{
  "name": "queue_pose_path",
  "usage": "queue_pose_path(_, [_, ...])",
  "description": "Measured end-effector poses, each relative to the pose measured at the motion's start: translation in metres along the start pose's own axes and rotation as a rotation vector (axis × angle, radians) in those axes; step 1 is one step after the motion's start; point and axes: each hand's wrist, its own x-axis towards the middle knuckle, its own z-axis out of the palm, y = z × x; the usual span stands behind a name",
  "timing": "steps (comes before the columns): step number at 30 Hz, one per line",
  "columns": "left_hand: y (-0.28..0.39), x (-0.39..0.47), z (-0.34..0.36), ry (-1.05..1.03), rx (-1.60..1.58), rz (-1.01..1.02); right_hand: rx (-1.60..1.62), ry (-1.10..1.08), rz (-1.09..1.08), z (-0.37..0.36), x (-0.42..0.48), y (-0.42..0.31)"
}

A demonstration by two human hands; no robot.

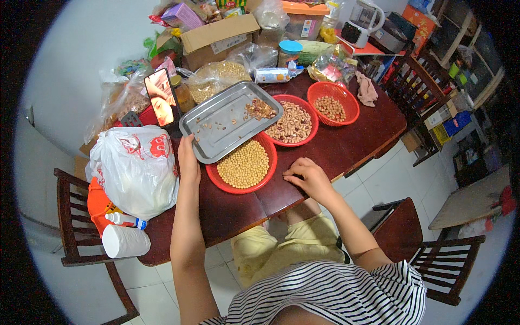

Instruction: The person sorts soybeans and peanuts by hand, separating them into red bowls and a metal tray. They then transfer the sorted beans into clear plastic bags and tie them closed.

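My left hand (189,162) grips the near left corner of a grey metal tray (221,118). The tray is tilted over a red plastic basket of soybeans (243,166), hiding its far side. Small brown bits and shelled peanuts (260,109) are gathered mostly at the tray's right end, with a few scattered elsewhere. A second red basket of peanuts (291,124) is beneath the tray's right edge, partly covered. Right of the soybeans, my right hand (308,177) is low over the tabletop with curled fingers; whether something small is between them is hidden.
A third red basket (333,103) holds round brown nuts. A lit phone (161,97) stands left of the tray, near a full white plastic bag (136,170). Bags and a cardboard box (219,36) crowd the back. Wooden chairs (398,231) flank the dark wooden table (231,219).
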Motion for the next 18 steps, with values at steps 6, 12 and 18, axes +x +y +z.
queue_pose_path(6, [-0.004, 0.001, -0.002, 0.016, 0.012, -0.044, -0.166, 0.121, -0.027, 0.014, 0.001, -0.008])
queue_pose_path(12, [0.003, -0.007, 0.002, -0.014, 0.039, -0.037, -0.297, 0.134, 0.018, 0.023, 0.007, -0.002])
queue_pose_path(18, [0.005, -0.008, 0.001, -0.039, 0.035, -0.012, 0.08, 0.269, 0.031, -0.018, 0.038, -0.043])
